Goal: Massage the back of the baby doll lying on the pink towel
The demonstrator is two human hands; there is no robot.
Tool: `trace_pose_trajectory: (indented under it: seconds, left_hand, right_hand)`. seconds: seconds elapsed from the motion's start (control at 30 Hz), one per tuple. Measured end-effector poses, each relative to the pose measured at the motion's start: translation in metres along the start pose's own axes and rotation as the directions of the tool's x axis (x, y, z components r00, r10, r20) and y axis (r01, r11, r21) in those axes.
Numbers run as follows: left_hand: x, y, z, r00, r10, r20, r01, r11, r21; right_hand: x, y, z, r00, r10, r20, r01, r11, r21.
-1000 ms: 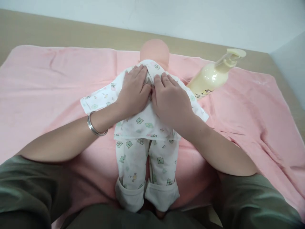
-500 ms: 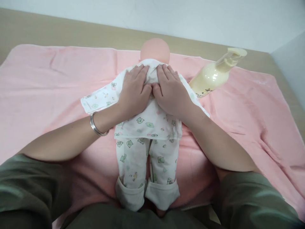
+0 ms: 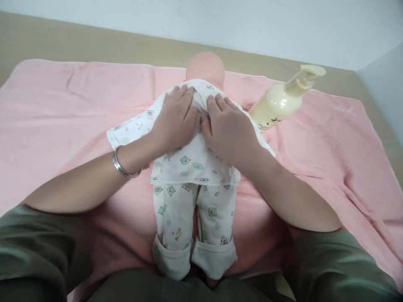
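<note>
A baby doll lies with its bald head away from me and its legs toward me, apparently on its front. It wears a white printed top and matching trousers with turned-up cuffs. My left hand rests flat on the left side of the upper back, fingers stretched toward the head. On the right side of the back lies my right hand, its fingers extended over the cloth. Between the two hands the fabric is wrinkled.
A pale yellow pump bottle stands on the pink blanket, to the right of the doll. Beyond the blanket runs a wooden surface, with a white wall behind it.
My right hand has slid slightly down and to the right on the doll's back. My left hand has shifted a little left, and the cloth near the neck has changed its folds.
</note>
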State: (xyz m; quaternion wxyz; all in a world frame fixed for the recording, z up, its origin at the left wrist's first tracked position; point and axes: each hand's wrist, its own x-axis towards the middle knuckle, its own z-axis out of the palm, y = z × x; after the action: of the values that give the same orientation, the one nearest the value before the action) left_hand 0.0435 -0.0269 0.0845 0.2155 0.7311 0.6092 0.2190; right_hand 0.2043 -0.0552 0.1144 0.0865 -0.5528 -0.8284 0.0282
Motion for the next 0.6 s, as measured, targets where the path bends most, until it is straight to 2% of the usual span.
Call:
trace_pose_trajectory:
  seconds: [0.13,0.27,0.43,0.6]
  left_hand:
    - [0.012,-0.009,0.0,1.0,0.01,-0.01,-0.01,0.996,-0.084]
    - [-0.006,-0.004,0.006,0.999,0.033,-0.031,-0.034,0.998,-0.054]
    - [-0.023,-0.001,0.01,0.983,0.181,-0.031,-0.181,0.983,0.005]
    - [-0.005,-0.02,0.009,0.981,0.182,-0.062,-0.189,0.973,-0.13]
  right_hand:
    - [-0.005,-0.002,-0.002,1.0,-0.024,-0.007,0.024,0.999,0.027]
    - [0.005,0.01,-0.005,1.0,-0.01,0.018,0.008,0.992,0.125]
    - [0.019,0.026,0.005,0.998,-0.064,-0.028,0.068,0.976,0.207]
    - [0.012,0.02,0.009,0.998,-0.05,-0.036,0.055,0.987,0.152]
